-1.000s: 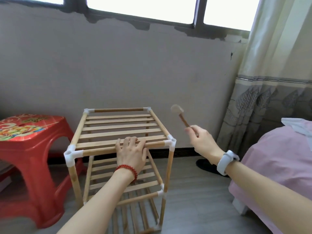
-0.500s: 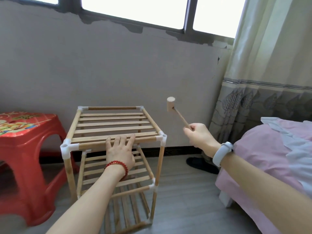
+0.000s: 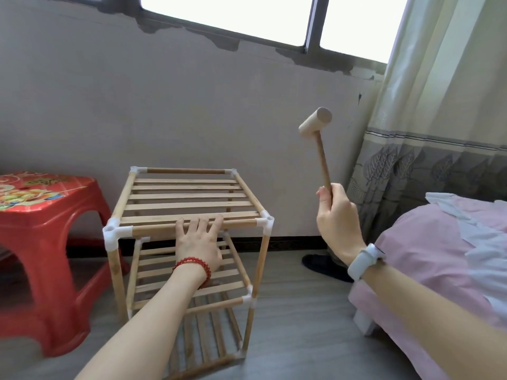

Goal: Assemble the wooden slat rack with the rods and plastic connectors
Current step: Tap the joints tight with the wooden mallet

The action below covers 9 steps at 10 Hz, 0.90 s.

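Observation:
A three-tier wooden slat rack [image 3: 189, 200] stands upright on the floor, its rods joined by white plastic connectors such as the front right top one [image 3: 267, 222]. My left hand [image 3: 198, 239] rests on the front top rod with straight fingers laid over it. My right hand [image 3: 338, 218] grips the handle of a small wooden mallet [image 3: 315, 122], held up to the right of the rack with its head well above the top shelf.
A red plastic stool [image 3: 41, 229] stands close to the rack's left. A bed with pink bedding [image 3: 439, 270] fills the right side, with a curtain [image 3: 439, 133] behind it. A dark shoe [image 3: 319, 263] lies on the floor by the wall.
My right hand has raised the mallet, swinging its head up from beside the rack's right corner to nearly upright. My left hand stays on the front top rod.

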Tool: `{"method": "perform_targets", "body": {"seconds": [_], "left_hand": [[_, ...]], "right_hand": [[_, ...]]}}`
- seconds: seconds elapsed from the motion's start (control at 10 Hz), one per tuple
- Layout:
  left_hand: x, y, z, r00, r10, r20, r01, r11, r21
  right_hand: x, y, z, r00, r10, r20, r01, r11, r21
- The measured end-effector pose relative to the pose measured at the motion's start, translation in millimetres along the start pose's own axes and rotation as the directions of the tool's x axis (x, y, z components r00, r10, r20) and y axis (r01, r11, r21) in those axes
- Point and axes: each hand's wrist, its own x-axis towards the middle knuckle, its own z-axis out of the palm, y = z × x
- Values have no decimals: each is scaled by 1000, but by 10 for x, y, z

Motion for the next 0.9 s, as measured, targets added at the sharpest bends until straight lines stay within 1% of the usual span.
{"method": "perform_targets", "body": {"seconds": [0.1,0.2,0.3,0.4,0.5,0.6,0.7,0.8,0.9], "left_hand": [[0,-11,-8,1000,6,15,-6,1000,-11],[9,-30,-2,1000,4,6,-4,1000,-5],[7,-10,18,1000,3,6,-3,1000,-2],[5,-11,20,1000,-4,4,4,1000,-3],[-5,-29,23,1000,5,-2,-5,1000,7],[-4,-19,6,1000,3,8,-3,1000,3],[-4,-7,14,1000,-4,-4,4,1000,-4],[-20,-46,22,1000,12,7,-12,1000,16],[-27,-40,23,1000,12,-3,-12,1000,19]], "right_hand": [[-372,236,291,884,236,404,-97,937,-337],[-91,183,116,926,216,308,-148,962,-232],[67,6,-74,998,32,-46,-30,998,49],[-356,173,225,946,220,239,-196,973,-119],[-364,365,295,833,378,405,-270,915,-301],[-6,165,22,972,200,120,-197,980,-34],[-168,57,48,985,173,15,-174,981,89],[-475,163,288,820,315,477,-191,938,-289],[-145,111,112,935,198,293,-174,979,-108]]}}
